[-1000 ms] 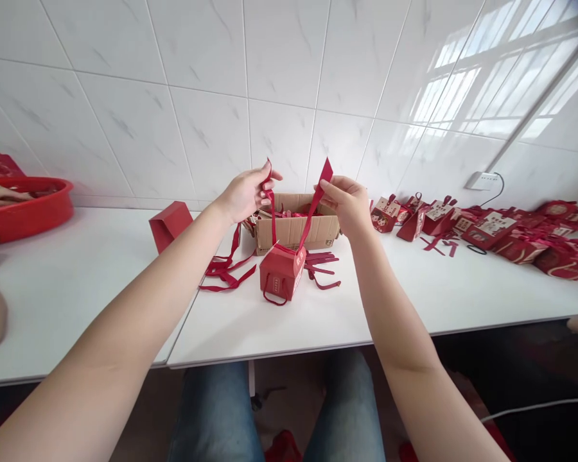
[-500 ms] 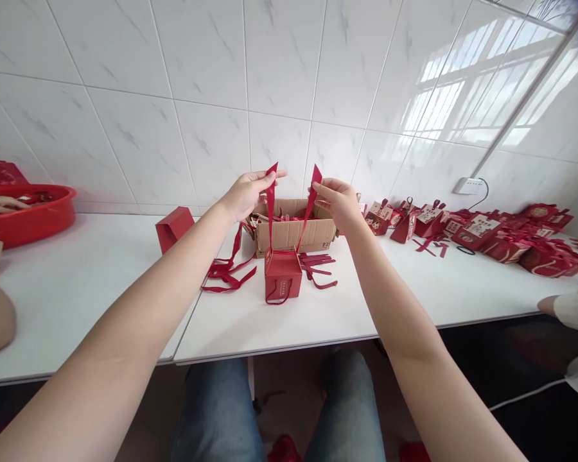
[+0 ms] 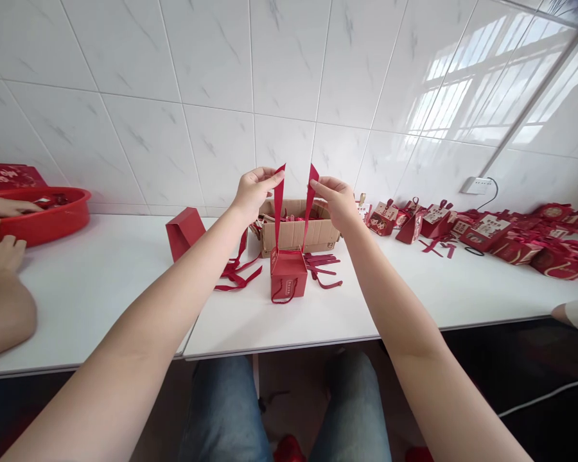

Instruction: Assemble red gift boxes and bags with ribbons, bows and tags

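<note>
A small red gift box with a dark red cord handle on its front stands on the white table. From its top two ends of a red ribbon rise, one on each side. My left hand pinches the left end between thumb and fingers. The right end is pinched in my right hand, at about the same height. Both ends are stretched upward and stand a little apart.
Behind the box is an open cardboard carton. Ribbon strips and another red box lie nearby. Finished-looking red boxes crowd the right. At the left, another person's hands are at a red basin.
The view has shifted slightly left, so things appear further right. The two ribbon ends have come a little closer together, still held in my hands.
</note>
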Demonstrator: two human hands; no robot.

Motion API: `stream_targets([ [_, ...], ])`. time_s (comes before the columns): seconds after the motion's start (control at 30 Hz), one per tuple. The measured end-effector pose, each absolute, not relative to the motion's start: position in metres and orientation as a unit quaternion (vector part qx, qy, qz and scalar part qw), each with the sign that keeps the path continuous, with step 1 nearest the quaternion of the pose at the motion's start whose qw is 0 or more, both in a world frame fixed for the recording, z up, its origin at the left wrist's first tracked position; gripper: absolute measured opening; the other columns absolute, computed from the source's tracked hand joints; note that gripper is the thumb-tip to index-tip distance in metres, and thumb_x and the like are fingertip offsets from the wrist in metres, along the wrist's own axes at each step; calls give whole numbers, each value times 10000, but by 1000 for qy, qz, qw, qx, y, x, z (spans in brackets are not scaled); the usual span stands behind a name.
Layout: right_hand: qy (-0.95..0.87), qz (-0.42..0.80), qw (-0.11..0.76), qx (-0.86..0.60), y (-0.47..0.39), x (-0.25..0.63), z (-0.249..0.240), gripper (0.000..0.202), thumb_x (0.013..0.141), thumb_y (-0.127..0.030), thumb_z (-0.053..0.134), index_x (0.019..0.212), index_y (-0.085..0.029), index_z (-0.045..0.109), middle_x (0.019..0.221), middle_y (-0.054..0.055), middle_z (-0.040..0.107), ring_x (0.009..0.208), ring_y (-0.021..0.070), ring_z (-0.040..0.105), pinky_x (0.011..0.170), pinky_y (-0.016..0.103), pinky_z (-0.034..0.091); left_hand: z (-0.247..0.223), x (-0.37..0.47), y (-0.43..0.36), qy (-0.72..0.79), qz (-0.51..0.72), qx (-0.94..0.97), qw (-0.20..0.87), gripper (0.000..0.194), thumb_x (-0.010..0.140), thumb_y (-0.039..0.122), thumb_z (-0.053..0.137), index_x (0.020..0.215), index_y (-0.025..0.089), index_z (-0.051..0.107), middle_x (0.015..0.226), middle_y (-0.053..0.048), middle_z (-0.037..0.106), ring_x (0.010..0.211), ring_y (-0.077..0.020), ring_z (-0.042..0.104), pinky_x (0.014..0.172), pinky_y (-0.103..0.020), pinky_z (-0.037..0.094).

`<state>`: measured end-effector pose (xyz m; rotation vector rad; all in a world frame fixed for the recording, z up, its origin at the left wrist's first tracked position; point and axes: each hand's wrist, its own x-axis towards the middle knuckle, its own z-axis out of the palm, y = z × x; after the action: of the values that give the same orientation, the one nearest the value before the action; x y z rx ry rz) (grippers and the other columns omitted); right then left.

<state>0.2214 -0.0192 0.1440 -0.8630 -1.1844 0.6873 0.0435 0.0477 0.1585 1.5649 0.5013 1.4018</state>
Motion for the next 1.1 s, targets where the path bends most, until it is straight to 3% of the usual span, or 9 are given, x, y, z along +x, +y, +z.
stream_targets([
  [0.43,-533,296,694,-382,-24,217,143,220,655,-382,765,714,-213,637,748,-31,632,710,91,589,689,227,510,164,46,46,198,585,637,462,193,668,303,763,725,190,618,729,8,597,717,-117,543,624,-237,390],
  [0.73,-534,301,691,-383,-22,214,144,235,696,-397,744,763,-214,614,816,-4,696,787,115,655,713,246,534,164,46,45,206,574,643,464,189,678,299,761,728,192,614,741,0,610,743,-131,561,649,-257,410],
  [0.87,-532,304,691,-384,-20,210,146,251,727,-392,738,764,-213,564,771,0,705,698,115,666,708,274,554,166,48,44,200,569,660,449,175,672,290,768,723,183,639,730,-3,623,719,-126,565,665,-262,429],
  [1.1,-609,266,623,-414,-11,201,154,199,742,-365,716,798,-219,593,634,-25,647,538,110,613,550,264,528,181,58,44,170,502,768,361,202,623,283,820,713,157,689,605,-12,621,651,-159,600,723,-344,491],
])
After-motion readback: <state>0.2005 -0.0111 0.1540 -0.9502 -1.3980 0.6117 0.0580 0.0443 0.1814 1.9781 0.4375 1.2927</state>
